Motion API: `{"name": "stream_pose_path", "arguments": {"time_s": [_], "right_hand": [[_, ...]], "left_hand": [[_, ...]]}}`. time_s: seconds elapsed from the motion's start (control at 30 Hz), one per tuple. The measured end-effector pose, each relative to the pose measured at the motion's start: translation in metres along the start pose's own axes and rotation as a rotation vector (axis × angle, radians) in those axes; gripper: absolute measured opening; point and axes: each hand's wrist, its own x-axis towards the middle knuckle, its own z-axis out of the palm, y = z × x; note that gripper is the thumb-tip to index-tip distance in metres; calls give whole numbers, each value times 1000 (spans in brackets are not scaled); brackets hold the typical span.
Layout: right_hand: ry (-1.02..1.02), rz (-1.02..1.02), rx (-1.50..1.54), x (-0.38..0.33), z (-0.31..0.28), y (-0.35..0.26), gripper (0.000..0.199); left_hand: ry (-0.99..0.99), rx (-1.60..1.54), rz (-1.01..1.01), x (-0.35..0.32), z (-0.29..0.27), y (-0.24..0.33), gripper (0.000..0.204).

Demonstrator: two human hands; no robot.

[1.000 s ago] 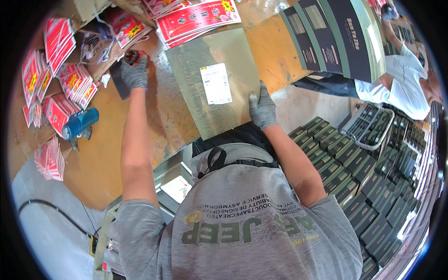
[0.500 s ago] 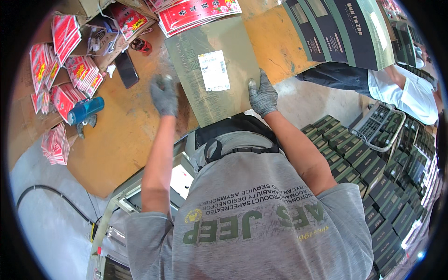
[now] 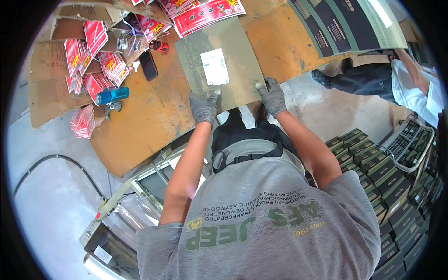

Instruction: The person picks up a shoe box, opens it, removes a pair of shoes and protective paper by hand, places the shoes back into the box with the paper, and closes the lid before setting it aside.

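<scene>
A flat, olive-green box (image 3: 245, 51) with a white label (image 3: 215, 66) on top lies at the table's near edge, its front part reaching past the edge. My left hand (image 3: 204, 108), in a grey glove, grips the box's near left corner with the thumb on top. At the near right corner my gloved right hand (image 3: 273, 97) holds the box too, thumb over the upper face. The fingers under the box are hidden on both sides. Red printed paper sheets (image 3: 210, 16) lie in a pile against the box's far side.
On the wooden table (image 3: 135, 135) lie a phone (image 3: 149, 66), a small red bottle (image 3: 159, 45) and a blue bottle (image 3: 112, 95). Cardboard holding red packets (image 3: 112, 66) stands left. Dark green boxes (image 3: 352, 23) sit far right; more boxes (image 3: 368, 158) stack beyond my right arm. Another person (image 3: 373, 79) stands right.
My left hand has come from the bare table left of the box onto its near left corner. My right hand keeps hold of the right side. The view has shifted.
</scene>
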Motion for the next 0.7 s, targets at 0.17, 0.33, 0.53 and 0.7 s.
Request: {"name": "stream_pose_path", "arguments": {"time_s": [0.17,0.33,0.53,0.7], "right_hand": [[13,191,442,-27,19,74,63],[105,141,911,-43,44,41,55],[0,261,1108,-25,84,47,76],[254,262,1393,-79,-11,26,91]], "left_hand": [[113,253,-108,-24,22,52,119],[-113,518,49,-40,33,4,118],[-716,-420,-438,-10,24,-72,47],[-848,-601,-234,45,2,-71,61]]}}
